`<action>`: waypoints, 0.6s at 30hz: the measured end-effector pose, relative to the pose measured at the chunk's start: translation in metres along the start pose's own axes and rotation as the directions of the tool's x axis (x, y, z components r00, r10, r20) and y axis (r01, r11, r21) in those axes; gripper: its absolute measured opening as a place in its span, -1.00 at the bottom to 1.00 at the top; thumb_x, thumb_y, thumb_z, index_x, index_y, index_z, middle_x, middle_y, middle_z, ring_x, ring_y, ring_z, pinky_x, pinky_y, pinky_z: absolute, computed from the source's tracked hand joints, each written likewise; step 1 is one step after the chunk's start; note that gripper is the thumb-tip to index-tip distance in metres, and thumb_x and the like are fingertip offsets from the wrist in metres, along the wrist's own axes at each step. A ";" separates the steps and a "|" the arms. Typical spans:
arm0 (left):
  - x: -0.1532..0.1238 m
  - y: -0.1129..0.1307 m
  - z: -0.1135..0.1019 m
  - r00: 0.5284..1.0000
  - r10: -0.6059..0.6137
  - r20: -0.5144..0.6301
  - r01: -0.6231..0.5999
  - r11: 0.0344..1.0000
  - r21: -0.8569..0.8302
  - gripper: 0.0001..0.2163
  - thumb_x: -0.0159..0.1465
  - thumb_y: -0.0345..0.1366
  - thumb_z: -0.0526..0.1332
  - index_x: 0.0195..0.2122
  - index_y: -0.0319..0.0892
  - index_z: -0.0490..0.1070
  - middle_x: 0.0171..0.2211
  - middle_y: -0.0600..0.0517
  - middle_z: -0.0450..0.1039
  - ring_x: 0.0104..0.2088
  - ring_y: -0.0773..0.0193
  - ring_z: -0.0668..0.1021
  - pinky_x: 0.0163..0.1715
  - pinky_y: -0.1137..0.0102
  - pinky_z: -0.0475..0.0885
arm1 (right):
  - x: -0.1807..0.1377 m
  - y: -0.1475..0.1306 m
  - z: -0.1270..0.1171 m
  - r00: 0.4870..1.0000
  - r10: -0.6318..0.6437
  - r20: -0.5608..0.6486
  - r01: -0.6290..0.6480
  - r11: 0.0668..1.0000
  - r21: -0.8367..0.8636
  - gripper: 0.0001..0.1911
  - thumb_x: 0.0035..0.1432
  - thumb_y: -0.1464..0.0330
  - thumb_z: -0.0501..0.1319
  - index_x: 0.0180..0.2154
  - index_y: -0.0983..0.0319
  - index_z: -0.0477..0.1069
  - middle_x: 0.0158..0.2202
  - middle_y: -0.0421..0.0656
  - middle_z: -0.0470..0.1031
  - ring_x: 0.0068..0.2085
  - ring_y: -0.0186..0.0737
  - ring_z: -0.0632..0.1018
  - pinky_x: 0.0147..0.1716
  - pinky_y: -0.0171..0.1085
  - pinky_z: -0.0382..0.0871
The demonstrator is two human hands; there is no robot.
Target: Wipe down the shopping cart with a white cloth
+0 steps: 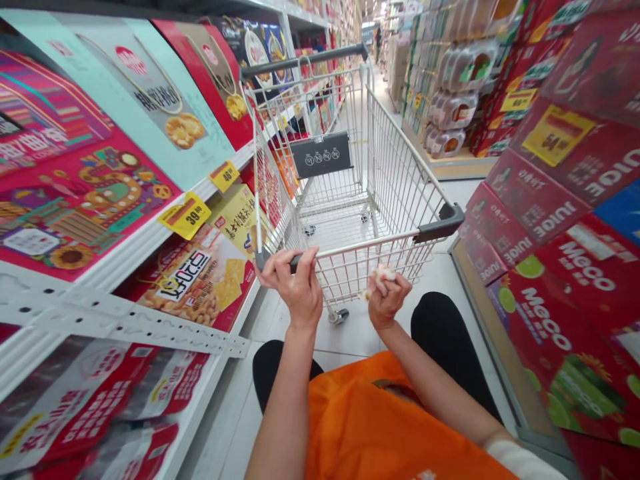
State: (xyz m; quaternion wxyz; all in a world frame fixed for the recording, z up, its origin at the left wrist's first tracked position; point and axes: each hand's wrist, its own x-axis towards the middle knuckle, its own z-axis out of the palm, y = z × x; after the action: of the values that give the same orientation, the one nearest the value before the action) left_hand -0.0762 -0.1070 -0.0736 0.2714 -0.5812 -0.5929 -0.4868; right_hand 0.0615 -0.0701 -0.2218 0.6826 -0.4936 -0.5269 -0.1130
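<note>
A wire shopping cart (400, 157) stands in front of me, its dark handle bar at the far end. My left hand (295, 283) is closed on the near rim, by the dark corner piece on the left. In the fingers of my right hand (387, 300) is a crumpled whitish wad (384, 272) with pinkish and yellowish patches, perhaps a cloth. That hand is just in front of the cart's near wire wall; I cannot tell whether it touches. A dark panel (323, 155) with round symbols hangs inside the cart.
On the left, shelves carry gift boxes (135, 87) and yellow price tags (185, 215). To the right, stacked red drink cartons (565, 287) stand on a low platform. The tiled aisle (345, 127) runs on past the cart. My knees are either side of my hands.
</note>
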 end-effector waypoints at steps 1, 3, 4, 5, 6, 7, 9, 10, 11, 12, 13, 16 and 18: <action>0.000 0.001 0.001 1.000 0.005 -0.010 -0.005 1.000 0.001 -0.80 0.38 -0.26 0.13 -0.16 0.01 0.57 -0.23 -0.06 0.42 0.00 0.12 0.35 0.08 0.14 0.17 | -0.007 -0.012 0.003 0.999 -0.038 0.030 0.037 0.998 0.041 -0.93 0.24 0.44 0.17 -0.26 0.15 0.31 -0.13 -0.08 0.36 -0.11 -0.19 0.44 -0.16 -0.15 0.41; -0.001 0.000 0.002 1.000 0.002 -0.008 -0.002 1.000 -0.003 -0.79 0.38 -0.24 0.13 -0.08 0.00 0.54 -0.20 -0.07 0.44 0.02 0.12 0.36 0.10 0.12 0.17 | -0.017 -0.029 0.009 0.987 -0.131 0.093 0.119 0.986 0.120 -0.89 0.23 0.47 0.17 -0.24 0.13 0.33 -0.13 -0.11 0.38 -0.11 -0.22 0.45 -0.16 -0.18 0.41; -0.002 -0.003 0.002 1.000 0.004 0.001 -0.004 1.000 -0.008 -0.77 0.38 -0.23 0.12 -0.03 -0.01 0.52 -0.17 -0.07 0.45 0.03 0.12 0.37 0.13 0.11 0.17 | -0.020 -0.034 0.010 0.976 -0.179 0.126 0.160 0.976 0.148 -0.88 0.22 0.47 0.18 -0.23 0.12 0.35 -0.13 -0.11 0.40 -0.11 -0.23 0.45 -0.15 -0.20 0.41; -0.003 -0.007 0.001 1.000 0.018 0.015 -0.018 1.000 -0.010 -0.75 0.37 -0.22 0.13 0.03 -0.02 0.49 -0.14 -0.08 0.46 0.05 0.11 0.37 0.16 0.09 0.15 | -0.021 -0.034 0.011 0.960 -0.232 0.156 0.207 0.965 0.164 -0.87 0.22 0.46 0.20 -0.22 0.11 0.36 -0.14 -0.12 0.41 -0.11 -0.24 0.45 -0.15 -0.21 0.41; -0.004 -0.012 -0.001 0.998 0.043 0.036 -0.043 0.999 -0.005 -0.72 0.36 -0.21 0.14 0.07 -0.02 0.46 -0.09 -0.09 0.46 0.08 0.10 0.37 0.20 0.07 0.12 | -0.021 -0.031 0.011 0.939 -0.289 0.183 0.260 0.951 0.168 -0.88 0.22 0.44 0.20 -0.22 0.10 0.37 -0.15 -0.13 0.42 -0.11 -0.25 0.45 -0.15 -0.22 0.42; -0.006 -0.017 -0.004 0.996 0.075 0.055 -0.076 0.997 0.007 -0.69 0.35 -0.20 0.16 0.10 -0.01 0.43 -0.04 -0.10 0.45 0.13 0.07 0.34 0.24 0.04 0.07 | -0.020 -0.025 0.009 0.915 -0.344 0.210 0.315 0.936 0.157 -0.91 0.24 0.42 0.20 -0.22 0.10 0.38 -0.17 -0.13 0.43 -0.11 -0.25 0.45 -0.16 -0.23 0.42; -0.008 -0.030 -0.011 0.993 0.102 0.066 -0.105 0.994 0.043 -0.67 0.31 -0.18 0.20 0.11 0.01 0.42 0.10 -0.13 0.36 0.25 -0.01 0.22 0.28 -0.03 -0.03 | -0.012 -0.004 0.003 0.886 -0.401 0.234 0.389 0.916 0.098 -0.99 0.26 0.34 0.19 -0.25 0.10 0.38 -0.20 -0.14 0.42 -0.14 -0.25 0.45 -0.18 -0.23 0.43; -0.008 -0.036 -0.015 0.995 0.086 0.059 -0.089 0.995 0.052 -0.65 0.31 -0.16 0.21 0.11 0.00 0.42 0.15 -0.14 0.31 0.30 -0.06 0.15 0.29 -0.07 -0.05 | -0.007 0.009 -0.001 0.894 -0.384 0.232 0.382 0.922 0.055 -0.96 0.26 0.30 0.19 -0.27 0.11 0.38 -0.21 -0.13 0.40 -0.15 -0.24 0.44 -0.18 -0.22 0.42; -0.009 -0.041 -0.019 0.997 0.051 0.055 -0.053 0.998 0.042 -0.64 0.31 -0.14 0.20 0.12 -0.01 0.40 0.19 -0.16 0.26 0.33 -0.08 0.10 0.29 -0.09 -0.05 | -0.002 0.020 -0.005 0.919 -0.334 0.210 0.340 0.940 0.007 -0.93 0.26 0.28 0.18 -0.28 0.13 0.37 -0.21 -0.12 0.38 -0.16 -0.24 0.44 -0.18 -0.21 0.42; -0.010 -0.045 -0.022 0.998 0.008 0.065 -0.009 1.000 0.009 -0.64 0.33 -0.12 0.17 0.13 -0.03 0.38 0.21 -0.17 0.22 0.34 -0.08 0.09 0.29 -0.08 -0.01 | 0.003 0.030 -0.008 0.947 -0.266 0.177 0.277 0.960 -0.039 -0.91 0.26 0.28 0.18 -0.30 0.14 0.36 -0.20 -0.11 0.37 -0.16 -0.23 0.43 -0.18 -0.19 0.41; -0.011 -0.048 -0.024 0.996 -0.033 0.086 0.037 0.999 -0.037 -0.64 0.34 -0.12 0.14 0.14 -0.05 0.35 0.22 -0.18 0.20 0.33 -0.06 0.13 0.28 -0.05 0.06 | 0.008 0.037 -0.011 0.971 -0.197 0.133 0.208 0.975 -0.072 -0.91 0.27 0.30 0.16 -0.31 0.15 0.35 -0.19 -0.10 0.36 -0.15 -0.21 0.42 -0.18 -0.17 0.40; -0.013 -0.046 -0.024 0.986 -0.110 0.127 0.129 0.980 -0.151 -0.66 0.39 -0.16 0.08 0.16 -0.06 0.29 0.24 -0.19 0.15 0.28 0.06 0.25 0.23 0.09 0.22 | 0.013 0.037 -0.013 0.993 -0.116 0.034 0.118 0.991 -0.060 -0.95 0.26 0.38 0.15 -0.30 0.17 0.34 -0.15 -0.08 0.36 -0.11 -0.18 0.43 -0.16 -0.12 0.40; -0.014 -0.039 -0.020 0.986 -0.144 0.085 0.156 0.974 -0.164 -0.68 0.39 -0.20 0.08 0.14 -0.07 0.28 0.25 -0.19 0.13 0.27 0.09 0.26 0.24 0.11 0.21 | 0.008 0.022 -0.009 0.988 -0.151 0.024 0.152 0.988 -0.015 -0.97 0.25 0.41 0.18 -0.27 0.16 0.34 -0.14 -0.08 0.38 -0.11 -0.19 0.44 -0.16 -0.13 0.41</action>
State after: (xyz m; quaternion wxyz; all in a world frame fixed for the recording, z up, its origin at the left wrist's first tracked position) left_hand -0.1157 -0.1254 -0.0884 0.1616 -0.5732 -0.6008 -0.5333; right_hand 0.0850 -0.0636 -0.2271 0.6618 -0.4590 -0.5697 -0.1633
